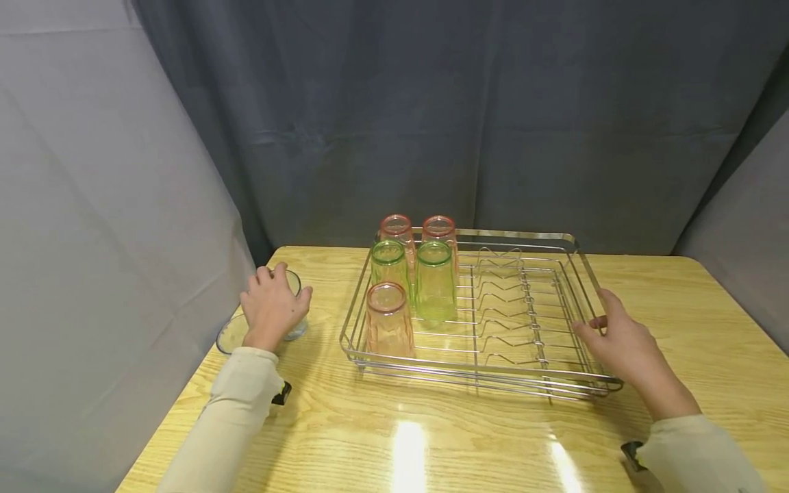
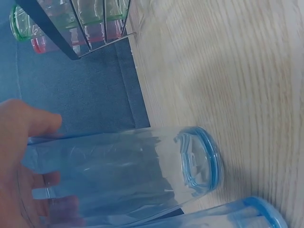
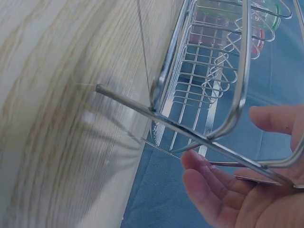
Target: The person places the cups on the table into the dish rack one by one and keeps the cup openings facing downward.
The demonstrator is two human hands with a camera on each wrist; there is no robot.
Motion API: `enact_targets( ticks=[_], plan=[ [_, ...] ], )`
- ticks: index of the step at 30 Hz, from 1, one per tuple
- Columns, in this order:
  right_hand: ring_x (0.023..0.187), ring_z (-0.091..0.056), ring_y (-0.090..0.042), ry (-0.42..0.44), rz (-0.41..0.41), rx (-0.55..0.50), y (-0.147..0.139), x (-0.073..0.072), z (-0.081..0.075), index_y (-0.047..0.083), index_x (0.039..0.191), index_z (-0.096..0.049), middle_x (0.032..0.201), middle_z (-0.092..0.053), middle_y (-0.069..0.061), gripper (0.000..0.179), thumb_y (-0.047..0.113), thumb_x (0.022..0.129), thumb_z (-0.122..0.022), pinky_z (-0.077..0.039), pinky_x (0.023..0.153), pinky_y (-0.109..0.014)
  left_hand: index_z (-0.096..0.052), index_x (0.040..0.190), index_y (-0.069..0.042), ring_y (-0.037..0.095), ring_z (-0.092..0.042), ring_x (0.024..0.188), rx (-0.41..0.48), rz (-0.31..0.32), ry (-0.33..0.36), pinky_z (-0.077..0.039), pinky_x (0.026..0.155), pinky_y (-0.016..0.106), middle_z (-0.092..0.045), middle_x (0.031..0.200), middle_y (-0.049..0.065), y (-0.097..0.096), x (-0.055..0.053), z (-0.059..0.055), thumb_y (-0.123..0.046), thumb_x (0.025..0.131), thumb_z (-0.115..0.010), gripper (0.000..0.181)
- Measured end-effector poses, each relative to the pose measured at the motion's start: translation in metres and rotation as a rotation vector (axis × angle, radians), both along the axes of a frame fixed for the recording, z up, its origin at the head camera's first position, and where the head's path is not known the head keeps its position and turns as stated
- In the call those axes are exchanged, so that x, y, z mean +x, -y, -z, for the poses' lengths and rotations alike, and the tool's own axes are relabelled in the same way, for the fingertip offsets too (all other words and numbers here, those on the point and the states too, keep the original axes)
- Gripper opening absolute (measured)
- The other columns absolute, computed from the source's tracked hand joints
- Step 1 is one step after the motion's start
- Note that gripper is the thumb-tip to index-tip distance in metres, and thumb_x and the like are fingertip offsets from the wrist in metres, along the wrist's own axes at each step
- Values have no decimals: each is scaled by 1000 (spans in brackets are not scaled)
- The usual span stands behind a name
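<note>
My left hand (image 1: 274, 305) is over a clear blue drinking glass (image 2: 118, 175) that stands upright at the table's left. Its fingers lie along the far side of the glass near the mouth, seen through the wall, while the thumb sticks out apart from it. A second blue glass (image 2: 266, 213) stands close beside, partly hidden by the hand in the head view. On the right, my right hand (image 1: 622, 339) grips the right rim of a wire dish rack (image 1: 468, 366), with the thumb inside the rim and the fingers outside.
Several glasses stand bottom up in the rack's left half: green glasses (image 1: 435, 287) (image 1: 388, 263), an orange one (image 1: 390, 325) in front, and pinkish ones (image 1: 397, 229) behind. Wire plate slots (image 1: 505, 308) fill the right half. Dark cloth (image 1: 382, 123) hangs behind the wooden table (image 1: 345, 438).
</note>
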State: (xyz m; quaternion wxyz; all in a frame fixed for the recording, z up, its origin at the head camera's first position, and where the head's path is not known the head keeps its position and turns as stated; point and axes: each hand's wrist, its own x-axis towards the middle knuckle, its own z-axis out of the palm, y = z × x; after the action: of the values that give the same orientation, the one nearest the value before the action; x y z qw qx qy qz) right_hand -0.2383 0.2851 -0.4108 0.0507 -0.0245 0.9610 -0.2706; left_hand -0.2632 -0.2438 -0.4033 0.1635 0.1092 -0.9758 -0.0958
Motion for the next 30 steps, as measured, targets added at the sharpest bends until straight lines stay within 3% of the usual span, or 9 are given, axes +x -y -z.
enact_targets(
  ticks=[11,30],
  plan=[
    [111,-53,-61,-9,-46,60,2,-3,-1,-7,153,15,141,-40,-42,103,57,99,-45,-50,77,-61,-42,144,-6,49,-42,119,-18,10,10,-39,90,67,-42,137,28,0,-1,0,-52,94,-51,69],
    [108,-58,-56,-26,-67,73,-2,-6,2,-6,153,15,141,-40,-42,109,59,96,-51,-50,76,-60,-40,146,-7,46,-40,123,-7,21,8,-39,91,65,-41,139,26,2,1,1,-52,95,-51,69]
  ],
)
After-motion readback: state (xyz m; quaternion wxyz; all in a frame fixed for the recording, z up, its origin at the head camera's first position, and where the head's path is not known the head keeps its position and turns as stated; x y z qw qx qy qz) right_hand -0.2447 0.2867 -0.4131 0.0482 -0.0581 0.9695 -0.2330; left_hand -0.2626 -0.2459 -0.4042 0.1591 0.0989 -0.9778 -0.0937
